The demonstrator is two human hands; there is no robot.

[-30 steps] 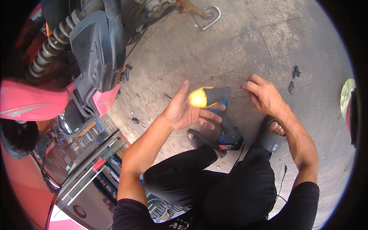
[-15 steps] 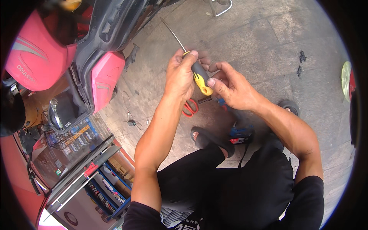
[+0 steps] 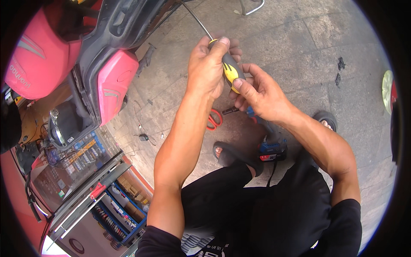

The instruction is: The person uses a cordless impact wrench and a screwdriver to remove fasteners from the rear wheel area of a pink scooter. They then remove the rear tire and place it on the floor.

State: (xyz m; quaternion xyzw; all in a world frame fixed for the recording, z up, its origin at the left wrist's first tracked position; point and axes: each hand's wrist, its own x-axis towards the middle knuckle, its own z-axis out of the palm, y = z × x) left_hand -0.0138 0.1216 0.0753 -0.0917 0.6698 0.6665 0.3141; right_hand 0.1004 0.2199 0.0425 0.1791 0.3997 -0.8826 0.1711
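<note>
A screwdriver (image 3: 231,70) with a yellow and dark grey handle is held between both hands. My left hand (image 3: 206,68) wraps round the upper handle, thumb along its top near the shaft. Lower down, the fingers and thumb of my right hand (image 3: 262,92) close on the butt end. The thin metal shaft points up and left, its tip reaching the dark lower edge of the scooter body (image 3: 122,21); whether it touches cannot be made out. Pink panels (image 3: 115,83) cover parts of the scooter.
Below my hands, red-handled scissors (image 3: 215,119) and a blue and black cordless power tool (image 3: 272,147) lie on the paved floor (image 3: 295,51). A glass-topped cabinet (image 3: 72,167) with goods stands at lower left. Black scraps (image 3: 341,64) lie at right, and a metal stand leg (image 3: 255,8) at the top.
Both hands have moved up a little with the screwdriver, and its tip has come to the scooter's edge. The right hand has closed further on the handle end.
</note>
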